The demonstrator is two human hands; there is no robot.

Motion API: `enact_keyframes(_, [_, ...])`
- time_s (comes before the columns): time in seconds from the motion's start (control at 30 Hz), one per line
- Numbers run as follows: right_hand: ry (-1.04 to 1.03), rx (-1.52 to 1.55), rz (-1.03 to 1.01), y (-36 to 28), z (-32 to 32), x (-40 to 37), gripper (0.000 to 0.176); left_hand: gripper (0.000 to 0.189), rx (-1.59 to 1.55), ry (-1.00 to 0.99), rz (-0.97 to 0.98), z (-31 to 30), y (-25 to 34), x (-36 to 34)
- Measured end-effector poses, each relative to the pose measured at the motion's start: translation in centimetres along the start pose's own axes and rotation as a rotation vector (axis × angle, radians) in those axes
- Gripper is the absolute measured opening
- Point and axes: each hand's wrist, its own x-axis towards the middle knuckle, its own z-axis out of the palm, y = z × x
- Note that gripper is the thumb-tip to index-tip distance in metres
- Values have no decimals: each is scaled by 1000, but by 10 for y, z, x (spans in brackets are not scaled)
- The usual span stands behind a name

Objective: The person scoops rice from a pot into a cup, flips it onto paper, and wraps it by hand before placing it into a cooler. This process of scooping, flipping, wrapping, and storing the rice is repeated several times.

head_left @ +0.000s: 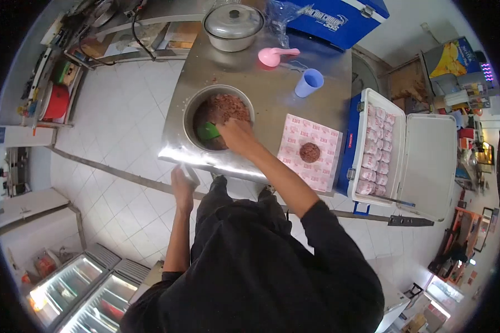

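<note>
The right hand (236, 135) grasps the green scoop (208, 131) inside the pot (190, 111) for digging; the left hand (182, 187) braces on the table (250, 77) edge, its grip unclear.

Head camera, fisheye, steeply down over counter (272, 89); seemingly high.

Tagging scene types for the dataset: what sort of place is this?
Probably a commercial food-prep kitchen or shop: the right hand holds a green scoop in a pot of reddish mix on a steel worktable, an open cooler holds rows of wrapped packets, and glass-topped display freezers stand nearby.
</note>
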Motion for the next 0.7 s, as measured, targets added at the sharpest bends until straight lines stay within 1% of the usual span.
enact_keyframes(0.07, [-158, -195, -81, -2, 40, 36, 15, 50, -66, -29, -27, -27, 3, 34])
enact_keyframes(0.1, [-196, -250, -83, 0, 66, 46, 15, 50, -15, 7, 23, -35, 12, 46])
enact_keyframes(0.13, [-236, -312, -69, 3, 83, 53, 16, 50, -102, 59, -87, -39, 29, 58])
enact_keyframes(0.17, [-237, -315, -65, 0, 85, 55, 15, 58, -113, -56, -113, -52, 39, 74])
enact_keyframes(0.2, [-229, -326, -32, -3, 86, 53, 14, 65, -27, -176, 104, -72, 16, 103])
enact_keyframes(0.23, [-171, -337, 3, 2, 100, 54, 14, 68, 73, -230, 159, -68, 47, 106])
enact_keyframes(0.27, [-223, -384, -41, -9, 68, 50, 13, 66, 110, -234, 85, -58, 72, 118])
enact_keyframes(0.3, [-154, -392, 8, -8, 75, 54, 12, 64, 148, -241, 11, -47, 98, 130])
enact_keyframes(0.33, [-85, -396, 57, -8, 83, 57, 10, 59, 286, -295, 208, -58, 59, 185])
enact_keyframes(0.37, [-144, -403, 57, -7, 90, 63, 12, 55, 117, -359, 53, -45, 85, 185])
enact_keyframes(0.4, [-196, -487, 60, -12, 83, 66, 14, 54, 327, -476, 136, -38, 97, 199])
enact_keyframes(0.43, [-273, -383, 208, -32, 61, 71, 15, 58, 483, -519, 236, -32, 98, 212])
enact_keyframes(0.47, [-414, -487, 248, -40, 68, 78, 17, 63, 520, -633, 245, -27, 92, 234])
enact_keyframes(0.53, [-438, -507, 336, -42, 96, 94, 22, 72, 750, -896, 152, -7, 141, 214])
enact_keyframes(0.6, [-401, -459, 503, -49, 103, 105, 25, 75, 899, -964, 132, 10, 147, 211])
enact_keyframes(0.63, [-383, -433, 581, -54, 103, 110, 27, 76, 973, -991, 118, 16, 146, 213])
enact_keyframes(0.67, [-395, -396, 662, -57, 98, 115, 27, 80, 955, -1133, -2, 17, 125, 240])
enact_keyframes(0.7, [-408, -358, 744, -59, 93, 119, 28, 80, 919, -1042, 19, 10, 94, 255])
